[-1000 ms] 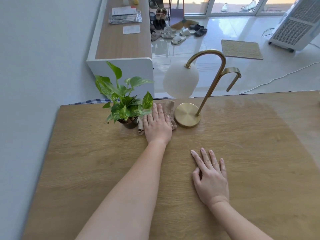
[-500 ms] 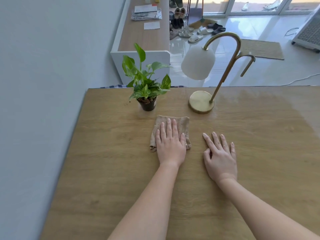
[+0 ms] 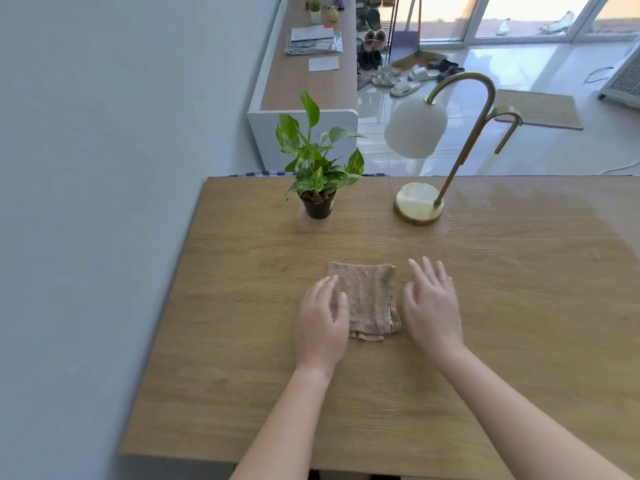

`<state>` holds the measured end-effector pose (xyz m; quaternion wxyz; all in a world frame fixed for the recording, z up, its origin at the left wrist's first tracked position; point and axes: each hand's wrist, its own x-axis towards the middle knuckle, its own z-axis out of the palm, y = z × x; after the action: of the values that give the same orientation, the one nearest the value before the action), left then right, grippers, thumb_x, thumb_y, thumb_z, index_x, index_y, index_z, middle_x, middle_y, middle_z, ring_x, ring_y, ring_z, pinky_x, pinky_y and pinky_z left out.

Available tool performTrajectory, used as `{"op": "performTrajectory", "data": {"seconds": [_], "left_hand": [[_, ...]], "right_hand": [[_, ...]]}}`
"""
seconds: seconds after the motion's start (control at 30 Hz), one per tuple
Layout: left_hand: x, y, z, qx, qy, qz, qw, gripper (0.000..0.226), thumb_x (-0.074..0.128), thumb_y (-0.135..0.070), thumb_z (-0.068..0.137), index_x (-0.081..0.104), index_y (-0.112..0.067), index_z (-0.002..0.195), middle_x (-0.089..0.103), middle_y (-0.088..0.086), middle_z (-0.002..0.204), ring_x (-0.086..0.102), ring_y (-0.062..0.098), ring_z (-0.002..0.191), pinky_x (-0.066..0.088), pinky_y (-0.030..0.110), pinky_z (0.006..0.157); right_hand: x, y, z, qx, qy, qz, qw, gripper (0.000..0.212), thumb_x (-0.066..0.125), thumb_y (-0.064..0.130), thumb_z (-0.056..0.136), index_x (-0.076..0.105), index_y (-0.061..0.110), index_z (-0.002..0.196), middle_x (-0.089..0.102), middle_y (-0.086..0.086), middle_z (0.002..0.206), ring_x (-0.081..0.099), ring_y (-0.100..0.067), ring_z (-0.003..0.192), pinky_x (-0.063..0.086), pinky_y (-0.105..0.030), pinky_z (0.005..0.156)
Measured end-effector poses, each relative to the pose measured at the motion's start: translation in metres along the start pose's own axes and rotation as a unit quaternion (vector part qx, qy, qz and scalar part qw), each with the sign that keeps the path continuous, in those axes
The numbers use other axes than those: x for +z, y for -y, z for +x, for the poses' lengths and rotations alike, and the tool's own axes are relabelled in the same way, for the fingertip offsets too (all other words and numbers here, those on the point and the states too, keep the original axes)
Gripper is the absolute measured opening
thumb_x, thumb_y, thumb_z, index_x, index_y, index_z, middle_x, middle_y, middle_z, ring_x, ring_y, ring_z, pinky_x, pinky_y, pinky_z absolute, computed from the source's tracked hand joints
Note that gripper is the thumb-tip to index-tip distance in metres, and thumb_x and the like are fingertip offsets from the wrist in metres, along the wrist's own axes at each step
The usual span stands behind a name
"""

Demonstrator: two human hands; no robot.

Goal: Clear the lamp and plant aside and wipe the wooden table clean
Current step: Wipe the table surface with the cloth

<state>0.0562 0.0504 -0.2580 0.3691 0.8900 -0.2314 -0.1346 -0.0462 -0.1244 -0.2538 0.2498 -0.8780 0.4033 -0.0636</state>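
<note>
Lamp (image 3: 414, 129) and plant (image 3: 317, 168) are both parked along the far edge of the bench (image 3: 242, 375), plant to the left, lamp to the right, well apart from each other. That leaves the whole near stretch of wood open for wiping.

And here's the cloth (image 3: 367, 299), folded into a rough square near the middle of the bench, sitting right between the two hands. The left hand (image 3: 322, 323) rests over its left edge with loose, relaxed fingers and the thumb lying on the fabric, not gripping it. The right hand (image 3: 433, 306) is just beside the right edge, fingers straight and a little spread, holding nothing. Whether it actually touches the wood, I can't tell.

This looks like a reset of the cloth mid-wipe, so here's what would make the next pass count. Get one palm flat and square on the fold so it doesn't bunch. The near corner already looks a bit ragged, so tidy that first. Then make long, overlapping strokes along the grain, working from the wall side across to the right.

The far strip needs care. The pot (image 3: 318, 207) is small and probably light, and the lamp, with its shade hung out from the base (image 3: 419, 203), looks top-heavy. Slow down before reaching either one and keep the free hand ready to steady them. The spots they stand on would need a lift or a slide to get cleaned.
</note>
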Motion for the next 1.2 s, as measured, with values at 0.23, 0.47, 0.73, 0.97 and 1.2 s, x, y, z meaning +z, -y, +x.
{"op": "performTrajectory", "data": {"seconds": [0.23,0.47,0.73,0.97,1.2], "left_hand": [[-0.05,0.071,0.027,-0.012,-0.07,0.152,0.986,0.048,0.043,-0.032,0.113,0.049,-0.022,0.159,0.044,0.001,0.168,0.027,0.02,0.161,0.023,0.037,0.131],[-0.084,0.132,0.057,-0.025,-0.043,0.258,0.965,0.061,0.029,-0.05,0.113,0.025,-0.029,0.17,0.023,0.002,0.178,0.014,0.022,0.166,0.016,0.047,0.134],[-0.081,0.136,0.062,-0.021,-0.039,0.285,0.957,0.065,0.014,-0.052,0.111,0.009,-0.031,0.172,0.009,-0.002,0.18,0.002,0.019,0.167,0.009,0.045,0.136],[-0.078,0.136,0.064,-0.015,-0.044,0.295,0.954,0.065,0.017,-0.05,0.112,0.006,-0.029,0.172,0.008,-0.001,0.18,0.003,0.021,0.167,0.008,0.046,0.135],[-0.081,0.135,0.066,-0.019,-0.036,0.295,0.954,0.064,0.017,-0.049,0.112,0.009,-0.029,0.173,0.009,-0.001,0.18,0.002,0.02,0.167,0.007,0.045,0.135]], "right_hand": [[0.068,0.079,-0.029,-0.139,0.071,-0.052,0.986,0.061,0.025,0.048,0.113,0.008,0.037,0.171,0.0,0.016,0.177,-0.015,-0.007,0.162,-0.006,-0.042,0.134],[0.087,0.075,-0.02,-0.115,0.068,-0.114,0.984,0.063,0.015,0.054,0.111,0.0,0.036,0.17,-0.006,0.019,0.176,-0.014,-0.005,0.162,-0.011,-0.042,0.131],[0.096,0.109,0.053,-0.052,0.052,-0.102,0.992,0.062,0.011,0.055,0.111,-0.002,0.04,0.17,-0.007,0.02,0.176,-0.012,-0.006,0.163,-0.014,-0.043,0.131],[0.114,0.145,0.074,-0.051,0.065,-0.107,0.991,0.061,0.008,0.051,0.112,-0.002,0.037,0.17,-0.005,0.018,0.177,-0.012,-0.009,0.163,-0.015,-0.044,0.13],[0.131,0.178,0.069,-0.145,0.098,-0.106,0.979,0.058,0.012,0.048,0.114,0.005,0.037,0.171,0.007,0.019,0.177,-0.003,-0.01,0.164,-0.011,-0.045,0.132]]}}
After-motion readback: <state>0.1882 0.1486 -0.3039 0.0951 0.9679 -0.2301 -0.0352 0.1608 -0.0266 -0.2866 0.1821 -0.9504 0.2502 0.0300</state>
